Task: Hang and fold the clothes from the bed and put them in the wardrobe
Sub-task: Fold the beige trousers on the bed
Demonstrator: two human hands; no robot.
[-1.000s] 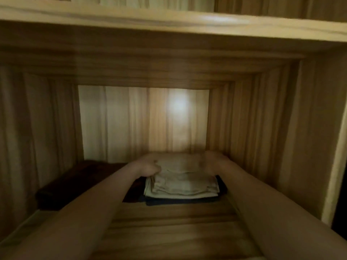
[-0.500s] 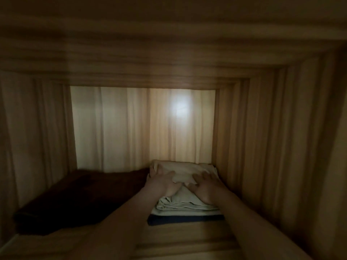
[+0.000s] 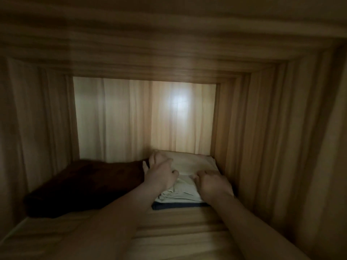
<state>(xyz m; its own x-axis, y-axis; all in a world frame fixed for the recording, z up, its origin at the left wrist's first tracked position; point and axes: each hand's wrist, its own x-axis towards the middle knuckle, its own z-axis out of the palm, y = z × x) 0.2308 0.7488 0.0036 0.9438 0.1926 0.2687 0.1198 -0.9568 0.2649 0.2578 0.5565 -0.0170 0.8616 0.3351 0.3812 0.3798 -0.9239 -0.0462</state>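
Note:
A folded beige garment (image 3: 189, 166) lies on top of a small stack at the back right of a wooden wardrobe shelf (image 3: 169, 231). Under it shows a pale folded piece (image 3: 178, 196) and a dark blue one (image 3: 169, 205) at the bottom. My left hand (image 3: 159, 175) rests on the stack's left side, fingers spread over the beige cloth. My right hand (image 3: 214, 184) lies on the stack's right side with fingers bent down onto the fabric. Whether either hand pinches the cloth is unclear in the dim light.
A dark brown folded textile (image 3: 84, 186) fills the shelf's left half, touching the stack. The compartment's side walls (image 3: 262, 147) stand close on the right, the back panel (image 3: 131, 119) is lit by a bright spot, and the shelf above hangs low.
The stack has been pushed deeper toward the back right corner. My hands have slid back from its far edge onto its top and sides. The view has moved further into the compartment.

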